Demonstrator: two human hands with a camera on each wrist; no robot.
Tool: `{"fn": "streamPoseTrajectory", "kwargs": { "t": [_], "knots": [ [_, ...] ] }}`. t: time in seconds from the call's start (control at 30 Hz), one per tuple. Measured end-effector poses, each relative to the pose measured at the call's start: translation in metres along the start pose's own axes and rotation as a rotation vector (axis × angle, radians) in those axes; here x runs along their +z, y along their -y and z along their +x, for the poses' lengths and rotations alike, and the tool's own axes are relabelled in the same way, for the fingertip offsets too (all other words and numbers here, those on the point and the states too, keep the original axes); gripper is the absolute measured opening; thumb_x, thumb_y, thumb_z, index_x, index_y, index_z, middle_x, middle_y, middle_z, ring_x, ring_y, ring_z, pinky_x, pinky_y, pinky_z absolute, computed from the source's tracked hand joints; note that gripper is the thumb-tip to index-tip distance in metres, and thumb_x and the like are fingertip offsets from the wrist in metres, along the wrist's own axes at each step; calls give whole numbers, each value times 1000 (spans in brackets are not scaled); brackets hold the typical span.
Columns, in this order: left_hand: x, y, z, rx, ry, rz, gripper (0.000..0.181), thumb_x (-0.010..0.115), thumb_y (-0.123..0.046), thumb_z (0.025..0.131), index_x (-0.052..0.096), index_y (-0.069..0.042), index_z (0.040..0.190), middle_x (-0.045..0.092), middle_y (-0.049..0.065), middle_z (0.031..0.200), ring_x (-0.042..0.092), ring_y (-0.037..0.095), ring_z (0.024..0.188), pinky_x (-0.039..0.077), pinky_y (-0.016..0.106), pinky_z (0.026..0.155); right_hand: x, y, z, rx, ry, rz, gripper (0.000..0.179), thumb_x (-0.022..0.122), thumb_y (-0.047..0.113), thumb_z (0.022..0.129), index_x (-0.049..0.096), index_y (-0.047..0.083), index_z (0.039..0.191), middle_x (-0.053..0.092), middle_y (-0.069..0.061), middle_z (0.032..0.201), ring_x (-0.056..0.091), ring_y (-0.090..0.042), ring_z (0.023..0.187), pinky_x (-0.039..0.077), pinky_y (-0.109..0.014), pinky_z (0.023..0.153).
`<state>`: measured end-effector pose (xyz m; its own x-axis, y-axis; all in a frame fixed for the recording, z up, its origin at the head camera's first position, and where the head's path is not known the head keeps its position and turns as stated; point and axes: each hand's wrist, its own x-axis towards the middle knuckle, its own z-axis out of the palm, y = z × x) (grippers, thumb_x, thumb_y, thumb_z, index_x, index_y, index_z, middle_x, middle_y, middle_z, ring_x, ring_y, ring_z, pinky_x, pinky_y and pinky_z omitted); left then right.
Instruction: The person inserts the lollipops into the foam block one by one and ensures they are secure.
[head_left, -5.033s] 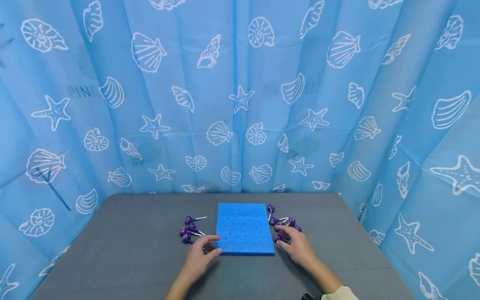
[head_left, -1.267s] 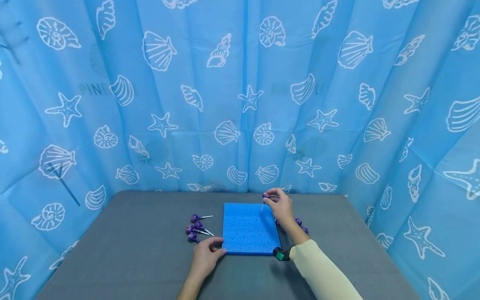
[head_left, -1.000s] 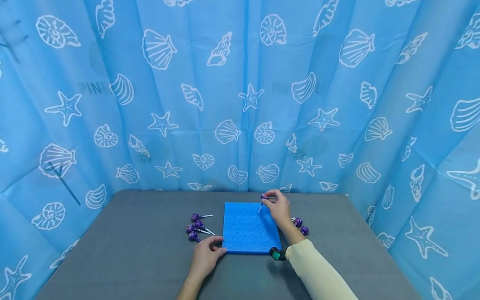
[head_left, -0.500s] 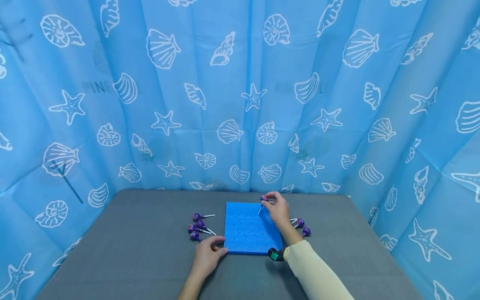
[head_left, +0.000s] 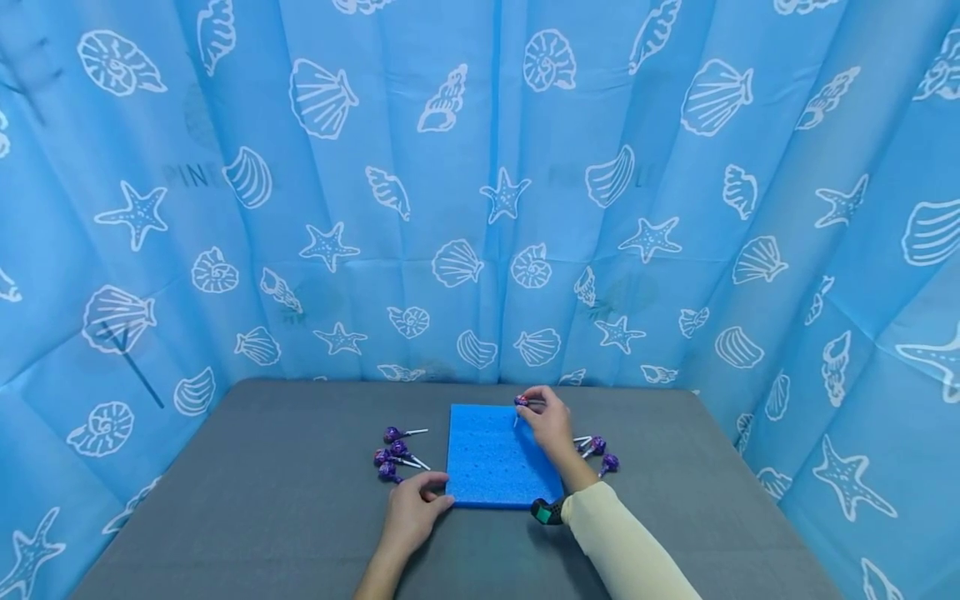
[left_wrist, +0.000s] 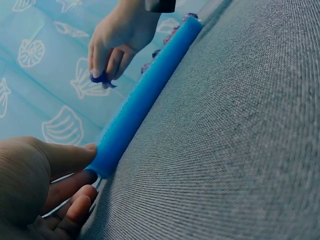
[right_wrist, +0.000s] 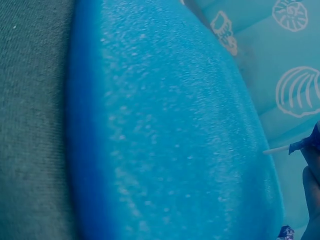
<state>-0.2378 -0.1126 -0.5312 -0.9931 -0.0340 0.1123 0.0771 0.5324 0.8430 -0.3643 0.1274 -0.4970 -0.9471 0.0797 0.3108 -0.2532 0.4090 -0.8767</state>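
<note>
A blue foam board (head_left: pixel 498 467) with small holes in its top lies flat on the table. My left hand (head_left: pixel 411 517) pinches its near left corner; in the left wrist view, thumb (left_wrist: pixel 75 156) and fingers lie on either side of that corner. Above the board's far part, my right hand (head_left: pixel 550 425) holds a purple-wrapped lollipop (head_left: pixel 521 401) by its head. The white stick points down towards the foam. In the right wrist view the lollipop (right_wrist: pixel 305 144) shows at the right edge, its stick tip beside the foam; whether they touch, I cannot tell.
Several purple lollipops (head_left: pixel 392 434) lie on the grey table (head_left: pixel 300 517) left of the board. More lollipops (head_left: pixel 597 446) lie to its right, partly behind the right forearm. A blue shell-patterned curtain (head_left: pixel 420 208) hangs behind the table and at its sides.
My right hand picked up a lollipop from the right-hand group and brought it over the board's far part, lately drifting slightly left. My left hand closed in on the board's corner and has stayed there.
</note>
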Motion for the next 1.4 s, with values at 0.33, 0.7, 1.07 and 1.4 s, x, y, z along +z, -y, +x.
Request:
{"fn": "streamPoseTrajectory", "kwargs": {
  "t": [0.33, 0.7, 1.07, 1.4],
  "knots": [
    [-2, -1, 0, -5, -6, -11, 29, 79, -12, 80, 72, -11, 109, 61, -3, 81, 53, 12, 70, 41, 31, 62, 1, 0, 0, -62, -14, -59, 17, 74, 5, 86, 63, 7, 99, 68, -8, 100, 63, -28, 104, 47, -45, 91],
    [0, 0, 0, -15, -6, -8, 29, 78, -11, 81, 72, -11, 109, 66, -2, 90, 53, 12, 71, 41, 31, 62, -5, -1, 0, -45, 1, -45, 16, 72, 7, 87, 65, 6, 102, 68, -11, 104, 61, -32, 106, 46, -50, 92],
    [2, -1, 1, -16, -17, 2, 28, 78, -11, 81, 72, -13, 108, 68, -2, 94, 54, 12, 72, 42, 31, 64, -8, -1, 0, -33, 13, -30, 23, 70, 9, 90, 63, 4, 111, 66, -14, 111, 60, -32, 109, 46, -47, 92],
    [1, -2, 0, 1, -9, -13, 27, 78, -11, 81, 72, -13, 107, 69, -3, 95, 54, 12, 72, 42, 30, 64, -25, -2, 0, -54, 9, -54, 30, 71, 10, 89, 62, 2, 116, 64, -14, 116, 56, -31, 112, 44, -49, 93]
  ]
}}
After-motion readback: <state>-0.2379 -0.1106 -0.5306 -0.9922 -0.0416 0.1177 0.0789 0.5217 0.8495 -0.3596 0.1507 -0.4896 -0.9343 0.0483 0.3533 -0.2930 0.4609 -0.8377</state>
